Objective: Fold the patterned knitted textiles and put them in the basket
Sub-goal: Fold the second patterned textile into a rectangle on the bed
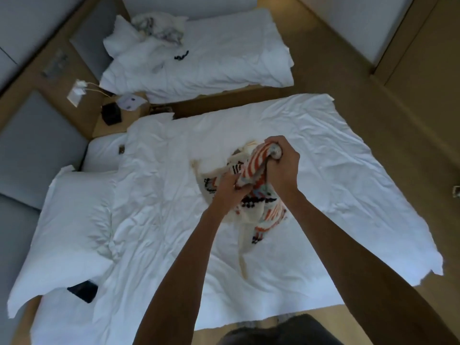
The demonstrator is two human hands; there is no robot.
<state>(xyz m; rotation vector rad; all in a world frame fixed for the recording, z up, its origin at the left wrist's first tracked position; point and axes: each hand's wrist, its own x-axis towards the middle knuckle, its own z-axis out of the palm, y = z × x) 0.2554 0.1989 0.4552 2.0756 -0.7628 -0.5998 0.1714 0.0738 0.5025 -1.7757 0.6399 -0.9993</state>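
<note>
Fingers of right hand [280, 161] clenched round a bunched end of knitted textile [251, 192]; left hand [227, 186] pinching a fold lower down. Textile held crumpled above middle of near bed [323, 150], tail end trailing on the sheet. Cream knit with orange stripes and dark motifs. Judged soft, light, floppy, slightly stretchy; best taken at corners or along an edge. Second patterned piece [155, 28] on far bed [236, 58]. No basket in view.

The knitted textile [258, 195] was cream with orange-red stripes and black motifs — on the white duvet [161, 195].
</note>
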